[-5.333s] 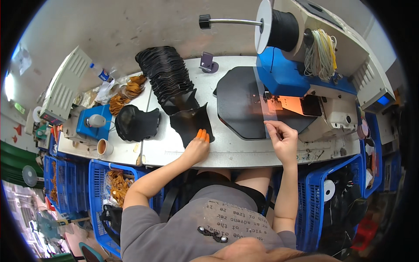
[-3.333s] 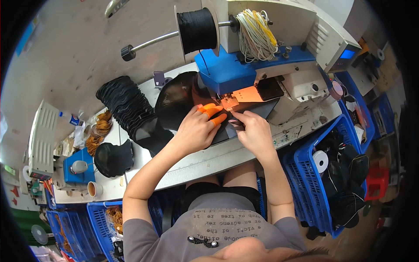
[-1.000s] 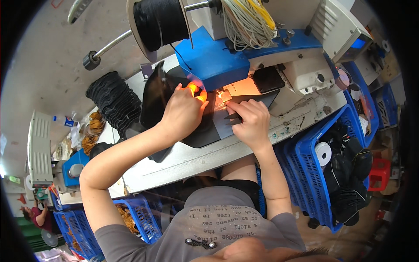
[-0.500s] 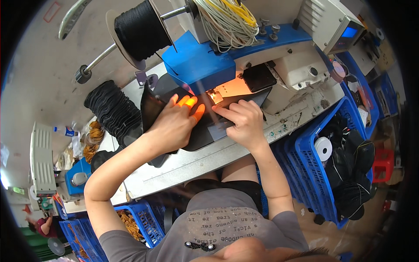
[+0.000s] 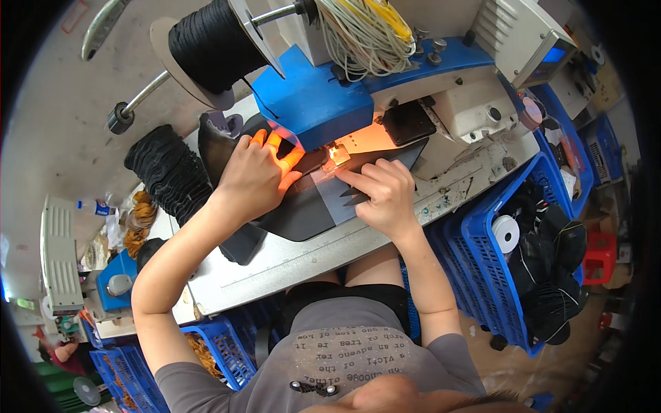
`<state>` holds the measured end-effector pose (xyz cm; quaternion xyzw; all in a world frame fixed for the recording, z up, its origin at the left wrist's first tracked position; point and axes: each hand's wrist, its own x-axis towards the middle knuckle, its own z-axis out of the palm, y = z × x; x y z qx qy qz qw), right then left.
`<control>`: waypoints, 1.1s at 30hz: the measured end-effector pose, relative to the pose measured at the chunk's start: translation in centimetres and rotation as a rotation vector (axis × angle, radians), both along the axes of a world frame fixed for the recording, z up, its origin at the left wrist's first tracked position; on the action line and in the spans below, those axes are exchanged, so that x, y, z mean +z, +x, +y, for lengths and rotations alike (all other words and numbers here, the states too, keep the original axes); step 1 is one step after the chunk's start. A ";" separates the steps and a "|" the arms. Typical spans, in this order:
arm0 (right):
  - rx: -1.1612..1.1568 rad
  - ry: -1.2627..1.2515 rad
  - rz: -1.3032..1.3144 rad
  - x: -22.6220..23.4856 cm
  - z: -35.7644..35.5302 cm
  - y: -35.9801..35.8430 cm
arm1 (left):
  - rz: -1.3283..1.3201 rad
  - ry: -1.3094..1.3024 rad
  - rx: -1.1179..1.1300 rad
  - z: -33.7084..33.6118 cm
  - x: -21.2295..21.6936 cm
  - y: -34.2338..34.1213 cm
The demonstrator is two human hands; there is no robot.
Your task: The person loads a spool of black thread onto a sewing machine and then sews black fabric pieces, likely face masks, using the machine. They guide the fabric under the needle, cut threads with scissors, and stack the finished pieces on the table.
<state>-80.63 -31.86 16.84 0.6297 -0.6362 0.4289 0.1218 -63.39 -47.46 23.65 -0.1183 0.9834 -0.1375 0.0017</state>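
One left hand (image 5: 251, 172), just left of the blue sewing-machine head (image 5: 313, 103), fingers spread over a black flexible panel (image 5: 215, 148), orange finger cots (image 5: 294, 158) on several tips. Panel to the left of the head, one flap curling upward past the hand, remainder running beneath the fingers toward the lit metal foot (image 5: 337, 157) under the head; exact meeting with the foot hard to make out for glare. Right hand (image 5: 389, 196) below and right of the head, curled around what look like small dark snips (image 5: 357, 200), blades pointing leftward, index finger stretched out close to the foot; impossible to say whether touching it.

Likeliest harm, as a judgement: a pricked or pinched fingertip, from working so near the foot below the head during any sudden start. Next worry: a skewed seam, from uneven pressure under the spread fingers or from the raised flap tugging the panel leftward, away from the head. Also possible: a nicked panel, from holding the snips with blades exposed just below the head.

Above left of the head, a black thread spool (image 5: 213, 48); risk of a snapped strand with any snag there. Farther left of the head, a leaning stack of black panels (image 5: 162, 172); chance of slumping with a knock from the nearby left forearm (image 5: 172, 272).
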 end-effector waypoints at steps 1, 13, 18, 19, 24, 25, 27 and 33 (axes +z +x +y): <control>0.003 -0.015 -0.006 0.0 -0.1 0.1 | -0.033 0.026 0.043 -0.1 0.0 0.0; -0.011 0.002 -0.010 0.1 -0.3 0.1 | 0.020 -0.082 0.473 5.7 -1.4 -2.2; -0.008 0.009 -0.018 0.3 -0.3 0.2 | 0.188 -0.187 0.511 6.4 -2.8 -2.8; -0.009 -0.008 -0.026 0.2 -0.3 0.2 | 0.194 -0.203 0.519 6.5 -3.0 -2.9; -0.008 0.050 -0.019 0.3 0.1 0.1 | 0.207 -0.225 0.546 5.4 -3.4 -3.3; -0.007 0.057 -0.022 0.3 0.1 0.1 | 0.218 -0.228 0.554 5.0 -3.6 -3.2; 0.005 0.081 -0.045 0.5 0.2 0.1 | 0.278 -0.257 0.536 4.5 -3.9 -3.1; 0.134 0.323 -0.264 3.2 1.4 0.1 | 0.252 -0.231 0.634 5.6 -3.3 -1.8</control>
